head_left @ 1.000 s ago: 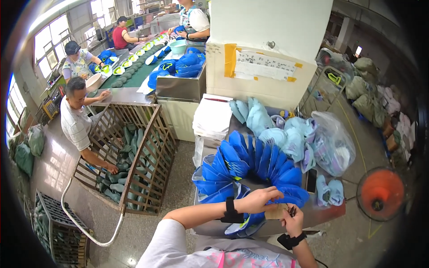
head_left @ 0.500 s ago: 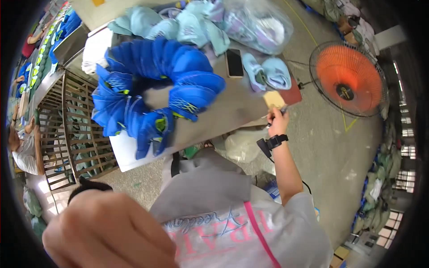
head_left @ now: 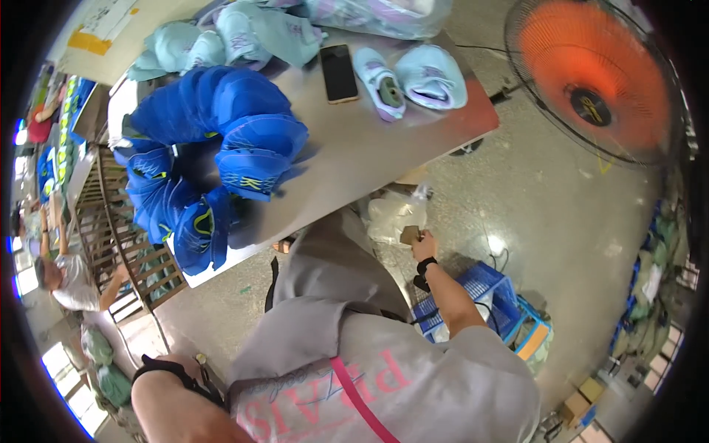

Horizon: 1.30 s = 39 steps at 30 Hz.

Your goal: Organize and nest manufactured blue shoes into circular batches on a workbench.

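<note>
My right hand (head_left: 424,246) is low beside my leg, off the table's front edge, fingers closed on a small flat tan piece (head_left: 410,235); its material is unclear. A black band circles that wrist. At the lower left, a black wristband (head_left: 181,371) shows on my left arm, which is close to the camera; the fingers of my left hand are hidden. On the metal-topped table (head_left: 325,173), blue shoe uppers (head_left: 244,96) stand packed in a curved row. Two pale blue shoe pieces (head_left: 428,77) lie at the right beside a phone (head_left: 339,74).
More pale blue uppers (head_left: 244,33) and a clear bag of them (head_left: 384,16) lie at the back. An orange fan (head_left: 591,74) stands right of the table. Near my right arm are a plastic bag (head_left: 395,214) and a blue basket (head_left: 487,295). A slatted rack (head_left: 136,229) and people are left.
My right hand has moved from the table's right corner down toward my leg; the tan piece now shows in it. My left fist has left the foreground. The view has shifted.
</note>
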Available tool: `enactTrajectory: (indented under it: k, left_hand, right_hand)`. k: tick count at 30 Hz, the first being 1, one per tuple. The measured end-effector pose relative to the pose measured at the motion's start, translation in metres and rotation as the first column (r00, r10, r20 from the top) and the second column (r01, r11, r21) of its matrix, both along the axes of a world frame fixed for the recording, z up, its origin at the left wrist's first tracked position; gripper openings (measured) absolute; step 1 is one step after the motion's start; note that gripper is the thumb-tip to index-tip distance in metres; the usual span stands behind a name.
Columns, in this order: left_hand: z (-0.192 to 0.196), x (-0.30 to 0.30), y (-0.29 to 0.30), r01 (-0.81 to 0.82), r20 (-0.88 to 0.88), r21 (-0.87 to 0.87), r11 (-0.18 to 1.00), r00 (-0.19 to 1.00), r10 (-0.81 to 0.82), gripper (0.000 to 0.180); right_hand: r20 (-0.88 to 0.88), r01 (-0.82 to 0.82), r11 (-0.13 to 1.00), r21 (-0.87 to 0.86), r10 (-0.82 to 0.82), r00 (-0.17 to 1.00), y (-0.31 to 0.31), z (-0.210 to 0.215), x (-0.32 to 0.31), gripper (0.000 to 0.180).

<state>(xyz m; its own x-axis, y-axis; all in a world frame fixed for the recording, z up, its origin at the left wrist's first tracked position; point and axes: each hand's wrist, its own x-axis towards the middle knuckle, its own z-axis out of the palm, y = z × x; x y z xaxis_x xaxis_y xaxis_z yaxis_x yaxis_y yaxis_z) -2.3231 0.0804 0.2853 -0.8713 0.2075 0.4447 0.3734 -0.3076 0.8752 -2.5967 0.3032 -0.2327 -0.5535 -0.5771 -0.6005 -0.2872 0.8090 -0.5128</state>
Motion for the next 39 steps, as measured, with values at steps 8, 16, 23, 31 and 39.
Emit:
enactTrajectory:
  k: [8,16,23,31,39]
  left_hand:
    - [-0.145,0.071,-0.005,-0.138,0.275,-0.939,0.315,0.248,0.929,0.043]
    - [-0.235,0.150,-0.015,0.187,-0.304,-0.934,-0.305,0.031,0.952,0.067]
    - [-0.218,0.244,-0.092,-0.040,-0.282,-0.959,-0.282,0.016,0.959,0.048]
    - [-0.252,0.286,-0.102,-0.087,-0.147,-0.989,-0.121,0.434,0.889,0.031]
    - [-0.209,0.286,-0.154,-0.348,-0.175,-0.937,-0.043,0.357,0.918,0.030]
  right_hand:
    - [0.305,0.559,0.809,-0.184,-0.493,0.815,-0.037,-0.057,-0.018,0.061]
    - [0.262,-0.348,0.909,-0.229,0.402,0.877,-0.061,0.094,0.066,0.020]
    - [-0.403,-0.762,0.229,-0.606,0.738,0.541,-0.286,0.309,0.224,0.036]
    - [-0.589,-0.954,-0.216,0.208,0.751,-0.298,-0.349,0.270,0.283,0.039]
    - [-0.426,-0.994,-0.105,-0.029,0.901,-0.083,-0.382,0.294,0.275,0.014]
